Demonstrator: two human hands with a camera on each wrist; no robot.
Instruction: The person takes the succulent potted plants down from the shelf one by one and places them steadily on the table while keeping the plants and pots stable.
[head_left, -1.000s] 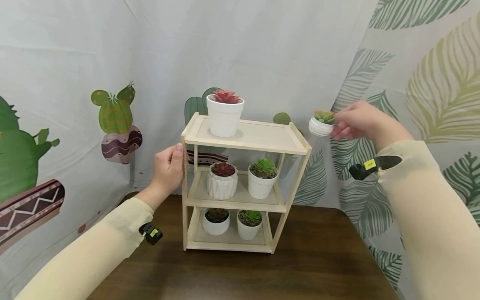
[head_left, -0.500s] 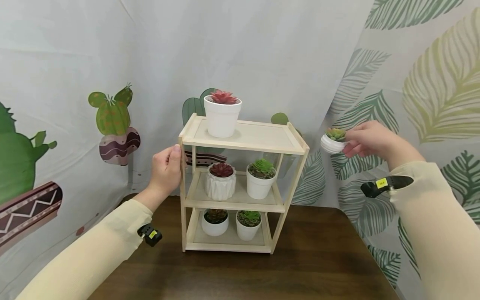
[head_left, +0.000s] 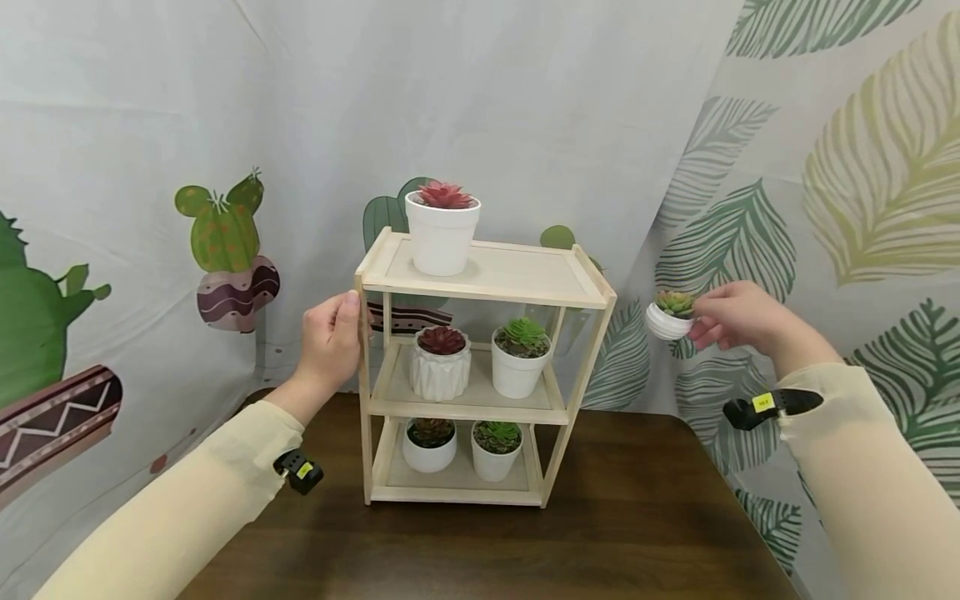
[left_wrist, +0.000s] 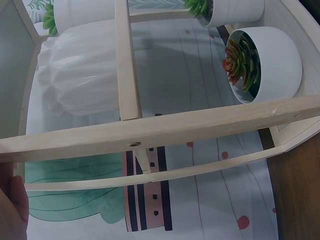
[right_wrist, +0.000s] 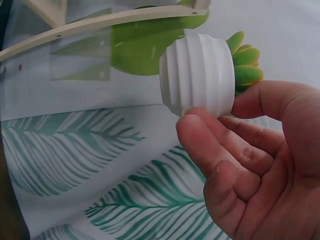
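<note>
A light wooden three-tier shelf (head_left: pixel 480 408) stands on the table. My left hand (head_left: pixel 330 346) grips its front left post near the top. To the right of the shelf, in the air, my right hand (head_left: pixel 750 321) pinches a small ribbed white potted succulent (head_left: pixel 670 323) by its rim; the right wrist view shows the thumb and fingers on the pot (right_wrist: pixel 200 75). On the top tier sits a red succulent in a white pot (head_left: pixel 443 237). The middle tier holds a dark red succulent in a fluted pot (head_left: pixel 441 371) and a green one in a smooth pot (head_left: pixel 519 367).
On the bottom tier are a brownish succulent in a round white bowl (head_left: pixel 430 454) and a green potted succulent (head_left: pixel 497 457). The dark wooden table (head_left: pixel 637 517) reaches back to a white curtain (head_left: pixel 562 108) printed with cacti and leaves.
My right hand has moved down and slightly right with the small potted succulent, away from the shelf's top. The left hand keeps its grip on the post.
</note>
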